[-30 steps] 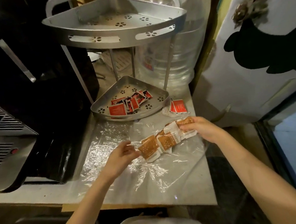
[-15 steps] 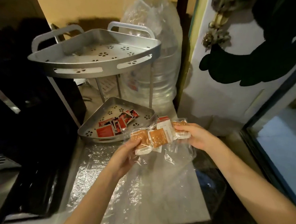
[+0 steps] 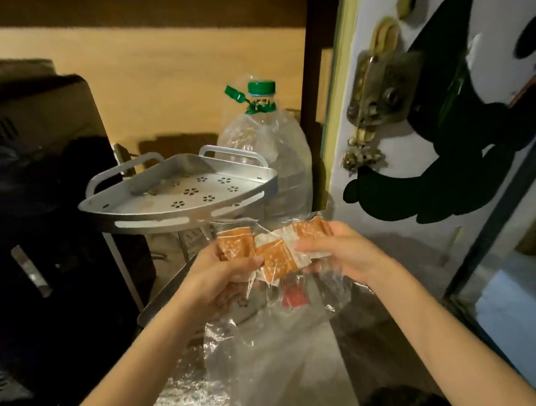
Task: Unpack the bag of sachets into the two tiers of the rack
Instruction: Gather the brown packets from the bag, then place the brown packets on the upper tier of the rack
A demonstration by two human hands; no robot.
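Note:
A clear plastic bag (image 3: 300,290) with several orange and white sachets (image 3: 275,260) hangs in the air, held between both hands just below the rack's top tier. My left hand (image 3: 216,273) grips its left end over an orange sachet. My right hand (image 3: 341,250) pinches the right end. The rack's silver top tier (image 3: 178,194) holds nothing and stands just behind and left of the bag. The lower tier (image 3: 164,298) is mostly hidden behind my left hand; only its rim shows. A red sachet (image 3: 294,297) shows through the plastic below the bag.
A big clear water bottle with a green cap (image 3: 265,146) stands behind the rack. A black appliance (image 3: 40,201) fills the left side. A white door with a dark sticker (image 3: 446,160) is on the right. Crinkled plastic covers the counter (image 3: 271,375).
Both hands have lifted the bag of sachets off the counter up to just below the top tier. The view has tilted upward, so the lower tier is now mostly hidden.

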